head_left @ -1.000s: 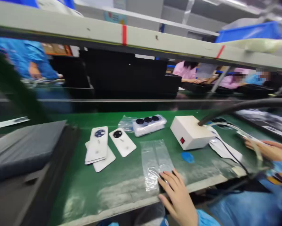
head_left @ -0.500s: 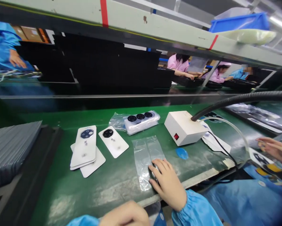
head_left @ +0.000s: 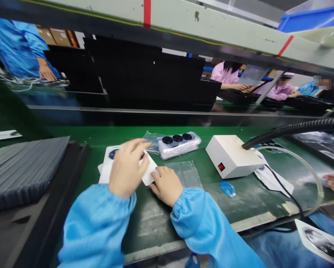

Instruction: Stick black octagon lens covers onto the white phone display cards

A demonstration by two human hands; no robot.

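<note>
A white phone back panel (head_left: 150, 169) with a round dark camera area lies on the green bench, its upper part mostly covered. My left hand (head_left: 129, 167), somewhat blurred, is over its upper left side with the fingers apart. At its lower right end, my right hand (head_left: 167, 185) has its fingers and thumb closed around the corner. Beneath and left of my left hand lies a stack of similar white panels (head_left: 105, 175), partly hidden. A clear plastic bag (head_left: 190, 173) lies flat behind my right hand.
A wrapped bundle with round black camera areas (head_left: 180, 147) sits behind. To the right stand a white box with a red switch (head_left: 234, 158) and a black hose (head_left: 289, 128). A blue film disc (head_left: 227, 188) lies before the box. Grey sheets (head_left: 29, 167) fill a left tray; co-workers sit beyond.
My right hand has left the clear bag and moved left to the white panel's corner. My left hand has risen from the bench's front edge to the panels. The view has shifted left.
</note>
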